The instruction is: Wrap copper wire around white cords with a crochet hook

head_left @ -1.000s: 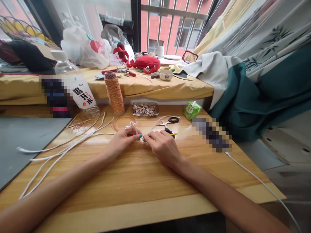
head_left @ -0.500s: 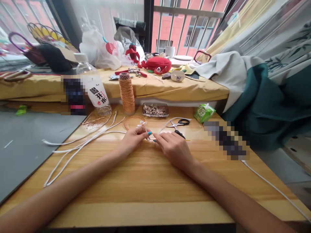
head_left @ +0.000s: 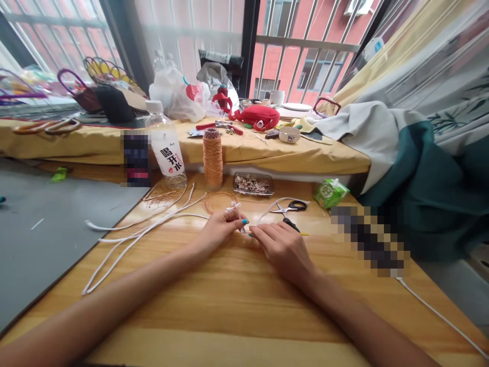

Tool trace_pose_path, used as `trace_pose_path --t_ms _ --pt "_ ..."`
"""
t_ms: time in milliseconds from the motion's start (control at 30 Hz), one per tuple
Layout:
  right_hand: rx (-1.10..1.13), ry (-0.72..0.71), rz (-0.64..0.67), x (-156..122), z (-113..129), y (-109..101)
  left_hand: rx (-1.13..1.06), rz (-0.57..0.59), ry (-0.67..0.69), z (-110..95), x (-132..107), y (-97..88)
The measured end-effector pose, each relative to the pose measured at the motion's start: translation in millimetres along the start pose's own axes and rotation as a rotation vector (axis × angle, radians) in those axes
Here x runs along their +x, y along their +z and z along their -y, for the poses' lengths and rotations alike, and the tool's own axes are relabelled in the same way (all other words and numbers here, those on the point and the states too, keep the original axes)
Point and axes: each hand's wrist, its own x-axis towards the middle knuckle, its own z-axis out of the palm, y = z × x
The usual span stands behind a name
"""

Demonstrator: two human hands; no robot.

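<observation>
Near the table's middle, my left hand (head_left: pixel 225 227) is closed in a pinch on a small white cord piece (head_left: pixel 234 206). Its looped, bow-like top sticks up above the fingers. Close on the right, my right hand (head_left: pixel 278 244) is also closed, fingertips almost meeting the left ones at the cord's lower end. It grips a thin rod whose yellow end (head_left: pixel 304 234) pokes out past the knuckles; the rest is mostly hidden. Just behind this hand lie open scissors (head_left: pixel 294 207) with black handles, partly covered. A white cord (head_left: pixel 269 209) curves beside them.
Long white cords (head_left: pixel 130 238) stretch left across the wooden table. Behind stand a water bottle (head_left: pixel 168 153), a cone of orange thread (head_left: pixel 213 160) and a clear tray (head_left: pixel 253 192) of small pale pieces. A green carton (head_left: pixel 330 193) and a blurred-out object (head_left: pixel 370 242) with a white cable are rightward.
The camera view has turned slightly left and up, so everything sits lower and farther right. Both hands keep nearly the same pinch on the cord piece and the rod.
</observation>
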Motion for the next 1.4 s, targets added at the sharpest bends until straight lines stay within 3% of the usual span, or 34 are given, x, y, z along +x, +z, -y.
trace_pose_path --t_ms 333,567,700,1033,1233,1400 --pt "-0.062 -0.027 -0.034 1.9 -0.5 -3.7 0.006 0.048 -0.002 -8.8 -3.5 2.5" --pt "-0.095 -0.066 -0.074 1.9 -1.7 -6.0 0.173 0.003 0.014 -10.0 -4.7 4.9" --pt "-0.111 -0.069 -0.059 2.5 -0.3 -6.3 0.135 0.06 0.015 -7.6 -4.9 4.7" --pt "0.008 0.061 0.137 3.2 2.0 -4.5 0.1 0.131 0.022 -4.0 -4.6 4.1" --pt "0.235 0.29 0.244 4.5 -0.9 -6.8 -0.04 0.234 -0.009 -6.3 -4.9 4.0" --pt "0.419 0.393 0.365 7.1 -1.4 -7.8 0.031 0.199 0.0 -5.3 -5.9 3.1"
